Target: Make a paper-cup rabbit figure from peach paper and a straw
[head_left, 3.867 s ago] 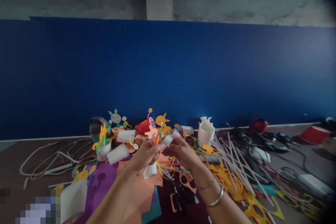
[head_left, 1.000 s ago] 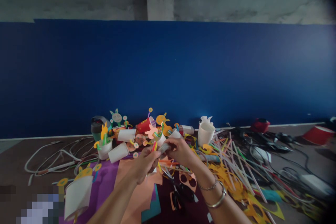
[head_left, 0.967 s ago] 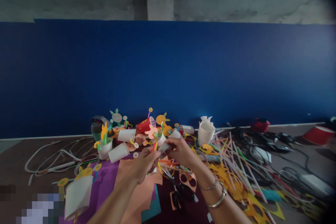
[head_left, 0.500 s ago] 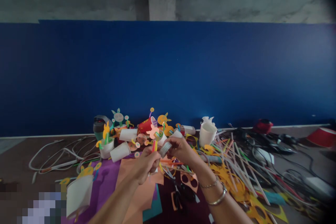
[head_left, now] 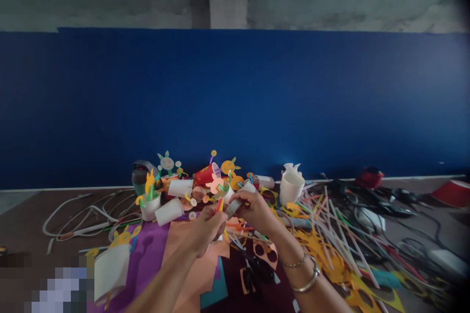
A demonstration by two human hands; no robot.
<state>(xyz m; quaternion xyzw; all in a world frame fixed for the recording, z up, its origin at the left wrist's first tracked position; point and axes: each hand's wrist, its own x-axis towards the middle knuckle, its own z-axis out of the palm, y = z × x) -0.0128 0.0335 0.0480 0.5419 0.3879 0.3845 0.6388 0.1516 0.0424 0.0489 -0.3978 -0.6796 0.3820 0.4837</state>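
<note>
My left hand (head_left: 206,229) is closed around a thin yellow and pink strip (head_left: 220,204), perhaps a straw, whose end sticks up past the thumb. Between the fingers of my right hand (head_left: 257,211) is a roll of clear tape (head_left: 233,208), tilted and touching or nearly touching the left fingertips. Whether a length of tape is pulled out cannot be made out. Below the hands lie black-handled scissors (head_left: 253,270), blades pointing away, on dark paper. Orange paper sheets (head_left: 183,254) spread under my left forearm.
White paper cups (head_left: 169,212) and paper figures on stems (head_left: 167,162) crowd the back. On the right are loose straws (head_left: 343,234), yellow cut-out scraps (head_left: 323,254) and black cables (head_left: 414,249). A white cup (head_left: 110,274) stands front left, near purple paper (head_left: 141,254).
My left hand and its strip have come slightly closer to the tape roll, which has turned a little in my right fingers. The view has shifted slightly.
</note>
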